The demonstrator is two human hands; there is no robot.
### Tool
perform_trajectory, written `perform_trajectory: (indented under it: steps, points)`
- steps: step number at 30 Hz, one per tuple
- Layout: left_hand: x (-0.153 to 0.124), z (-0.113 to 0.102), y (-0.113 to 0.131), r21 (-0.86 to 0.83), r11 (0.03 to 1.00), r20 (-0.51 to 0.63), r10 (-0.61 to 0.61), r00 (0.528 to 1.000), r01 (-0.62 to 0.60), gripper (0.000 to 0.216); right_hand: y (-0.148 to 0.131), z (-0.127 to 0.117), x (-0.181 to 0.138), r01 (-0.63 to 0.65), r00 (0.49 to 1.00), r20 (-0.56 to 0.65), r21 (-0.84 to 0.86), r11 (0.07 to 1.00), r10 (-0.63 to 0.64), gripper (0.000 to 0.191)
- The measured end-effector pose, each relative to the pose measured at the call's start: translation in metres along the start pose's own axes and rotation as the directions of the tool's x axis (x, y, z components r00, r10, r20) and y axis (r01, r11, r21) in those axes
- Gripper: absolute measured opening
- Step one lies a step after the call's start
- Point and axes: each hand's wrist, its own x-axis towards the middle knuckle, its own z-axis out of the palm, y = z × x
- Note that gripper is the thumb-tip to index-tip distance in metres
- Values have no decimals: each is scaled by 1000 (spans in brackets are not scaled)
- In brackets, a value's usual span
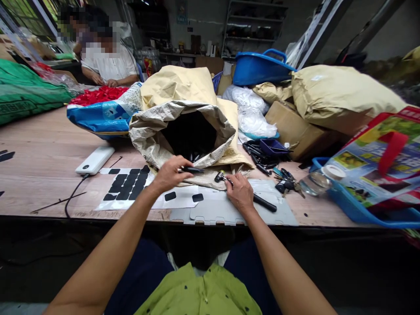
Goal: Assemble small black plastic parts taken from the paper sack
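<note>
My left hand pinches a small, slim black piece just in front of the mouth of a large woven sack. Inside the sack it is dark, with a few black pieces showing near its lower lip. My right hand is closed around a small hammer, whose head points left toward the other hand and whose black handle sticks out to the right. Beneath the hammer lies a grey board. White sheets with rows of black rounded patches lie left of my hands.
A white power bank with a cable lies on the left. Loose black parts and keys lie right of the sack. A clear bottle and a blue basin stand at the right. Across the table sits another person.
</note>
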Motion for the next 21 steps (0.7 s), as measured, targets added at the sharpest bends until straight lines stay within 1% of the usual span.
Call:
perform_trajectory:
  steps: [1,3,6,8,11,15,18,21]
  points:
    - [-7,11,9,-47,999,42,15,999,-13,20,0,0,0,0,1000,0,-3,1000,0,22]
    - [-19,36,19,-76,997,116,29,993,-20,19,0,0,0,-2,1000,-3,-7,1000,2,22]
    - [-31,67,16,-55,998,145,8,989,0,22,0,0,0,0,1000,-7,-1,1000,0,22]
    - [-35,77,9,-72,997,129,-16,991,25,26,0,0,0,4,1000,-11,6,1000,-4,21]
    - [-36,79,2,-126,990,104,-45,993,59,28,0,1,0,10,1000,-19,9,1000,-9,21]
    - [-35,76,1,-163,982,107,-78,991,95,23,2,-1,2,19,1000,2,3,1000,-19,22]
    - [-34,76,1,-198,974,112,-91,990,112,21,-5,-13,5,41,999,22,36,999,-42,24]
    - [-35,77,2,-197,974,117,-85,989,107,20,-23,-29,1,48,999,-25,146,988,-45,29]
